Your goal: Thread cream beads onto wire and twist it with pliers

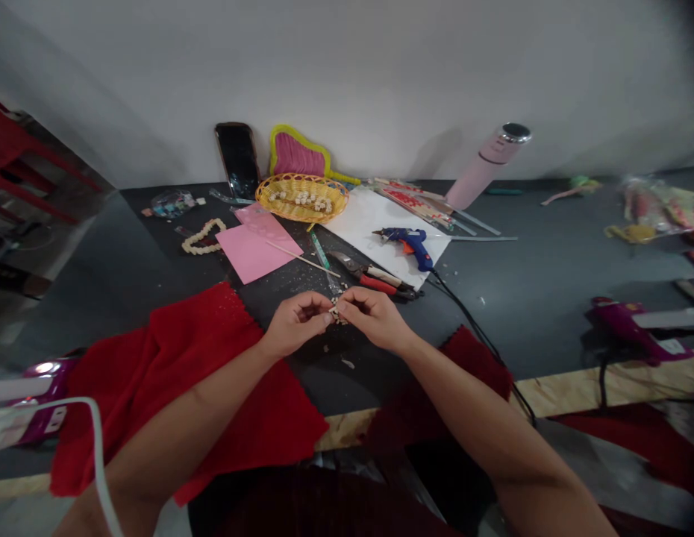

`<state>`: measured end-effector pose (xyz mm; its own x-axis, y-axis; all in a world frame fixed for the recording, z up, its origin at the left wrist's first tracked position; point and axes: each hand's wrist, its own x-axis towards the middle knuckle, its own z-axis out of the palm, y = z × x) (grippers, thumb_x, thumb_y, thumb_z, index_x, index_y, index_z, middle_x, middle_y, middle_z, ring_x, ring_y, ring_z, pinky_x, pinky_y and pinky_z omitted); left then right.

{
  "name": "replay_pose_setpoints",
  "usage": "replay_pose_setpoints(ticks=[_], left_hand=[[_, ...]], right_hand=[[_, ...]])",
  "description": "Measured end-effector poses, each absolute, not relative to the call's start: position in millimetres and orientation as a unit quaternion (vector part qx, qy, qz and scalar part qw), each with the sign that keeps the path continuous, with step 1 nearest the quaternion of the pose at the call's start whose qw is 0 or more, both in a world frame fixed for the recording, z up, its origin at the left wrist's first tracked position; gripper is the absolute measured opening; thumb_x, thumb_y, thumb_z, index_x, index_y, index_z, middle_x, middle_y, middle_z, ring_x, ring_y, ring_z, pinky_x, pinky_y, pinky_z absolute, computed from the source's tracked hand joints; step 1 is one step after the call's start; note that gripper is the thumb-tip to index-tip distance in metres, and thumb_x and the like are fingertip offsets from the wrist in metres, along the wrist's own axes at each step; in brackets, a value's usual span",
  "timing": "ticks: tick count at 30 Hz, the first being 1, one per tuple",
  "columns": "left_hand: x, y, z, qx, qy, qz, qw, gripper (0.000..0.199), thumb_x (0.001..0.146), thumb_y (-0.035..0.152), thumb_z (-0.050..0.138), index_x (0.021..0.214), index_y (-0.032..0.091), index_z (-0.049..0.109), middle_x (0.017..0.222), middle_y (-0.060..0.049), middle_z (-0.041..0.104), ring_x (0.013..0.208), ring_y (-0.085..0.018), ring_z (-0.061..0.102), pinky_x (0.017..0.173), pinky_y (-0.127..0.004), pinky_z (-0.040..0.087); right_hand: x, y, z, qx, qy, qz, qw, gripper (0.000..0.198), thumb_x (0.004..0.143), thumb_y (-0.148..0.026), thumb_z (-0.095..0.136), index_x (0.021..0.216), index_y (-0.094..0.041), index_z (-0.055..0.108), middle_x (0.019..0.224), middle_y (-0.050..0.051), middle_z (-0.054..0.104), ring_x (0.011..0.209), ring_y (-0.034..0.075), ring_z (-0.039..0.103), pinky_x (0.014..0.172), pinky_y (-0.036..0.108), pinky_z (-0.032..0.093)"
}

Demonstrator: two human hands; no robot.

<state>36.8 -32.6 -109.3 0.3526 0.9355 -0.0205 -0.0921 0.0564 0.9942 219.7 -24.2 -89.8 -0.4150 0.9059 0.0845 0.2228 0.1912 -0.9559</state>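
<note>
My left hand (295, 322) and my right hand (376, 316) meet fingertip to fingertip above the dark table. Both are closed in a pinch around a small beige piece (333, 309), mostly covered by the fingers. A little pile of similar beige bits (342, 321) lies just under and beside the fingertips. Beyond my hands are red-handled pliers (380, 280), a thin wooden stick (303, 258) and a narrow clear strip with green on it (320, 252). A blue glue gun (410, 245) rests on a white sheet (361, 216).
A yellow basket (269, 203) with pale pieces, pink paper (257, 250), a beige heart-shaped frame (202, 237) and a phone (238, 160) are farther back. A pink bottle (481, 171) stands right. Red cloth (184, 373) covers the near left; the glue gun's black cord (475, 324) trails right.
</note>
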Motion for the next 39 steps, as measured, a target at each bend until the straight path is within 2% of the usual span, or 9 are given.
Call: replay_pose_setpoints(ticks=[11, 16, 22, 30, 39], left_hand=[[39.3, -34.5, -105.2, 0.603, 0.406, 0.436, 0.530, 0.017, 0.075, 0.028, 0.065, 0.084, 0.014, 0.061, 0.075, -0.003, 0.064, 0.063, -0.010, 0.058, 0.057, -0.020, 0.047], [40.1, -36.6, -106.2, 0.628, 0.432, 0.442, 0.473, 0.016, 0.076, 0.027, 0.063, 0.087, 0.016, 0.062, 0.080, -0.004, 0.066, 0.071, -0.013, 0.061, 0.064, -0.022, 0.048], [39.3, -38.0, -104.0, 0.650, 0.459, 0.435, 0.422, 0.013, 0.078, 0.028, 0.060, 0.083, 0.016, 0.063, 0.073, -0.002, 0.063, 0.062, -0.011, 0.057, 0.057, -0.019, 0.045], [38.3, -37.7, -102.3, 0.658, 0.465, 0.422, 0.416, 0.014, 0.081, 0.028, 0.057, 0.083, 0.016, 0.063, 0.069, -0.001, 0.063, 0.058, -0.010, 0.056, 0.055, -0.019, 0.044], [39.2, -37.3, -104.0, 0.665, 0.442, 0.433, 0.418, 0.011, 0.078, 0.026, 0.061, 0.085, 0.016, 0.063, 0.075, -0.002, 0.065, 0.064, -0.010, 0.058, 0.058, -0.019, 0.045]], right_hand=[[215.8, -25.8, -89.3, -0.436, -0.680, 0.472, 0.353, 0.023, 0.085, -0.036, 0.052, 0.074, -0.017, 0.058, 0.065, -0.002, 0.053, 0.057, 0.009, 0.044, 0.053, 0.021, 0.035], [213.5, -25.2, -89.7, -0.416, -0.624, 0.546, 0.373, 0.025, 0.085, -0.038, 0.052, 0.072, -0.017, 0.055, 0.064, -0.003, 0.053, 0.057, 0.009, 0.047, 0.055, 0.022, 0.038], [213.8, -24.3, -89.4, -0.412, -0.595, 0.574, 0.383, 0.025, 0.085, -0.039, 0.053, 0.072, -0.018, 0.054, 0.064, -0.003, 0.054, 0.057, 0.009, 0.047, 0.056, 0.022, 0.039], [214.8, -23.3, -92.2, -0.415, -0.611, 0.559, 0.375, 0.025, 0.085, -0.039, 0.053, 0.072, -0.018, 0.053, 0.063, -0.003, 0.052, 0.057, 0.010, 0.047, 0.055, 0.023, 0.038], [214.5, -25.1, -91.9, -0.424, -0.656, 0.509, 0.362, 0.023, 0.087, -0.035, 0.050, 0.073, -0.018, 0.055, 0.064, -0.003, 0.051, 0.057, 0.009, 0.045, 0.054, 0.022, 0.036]])
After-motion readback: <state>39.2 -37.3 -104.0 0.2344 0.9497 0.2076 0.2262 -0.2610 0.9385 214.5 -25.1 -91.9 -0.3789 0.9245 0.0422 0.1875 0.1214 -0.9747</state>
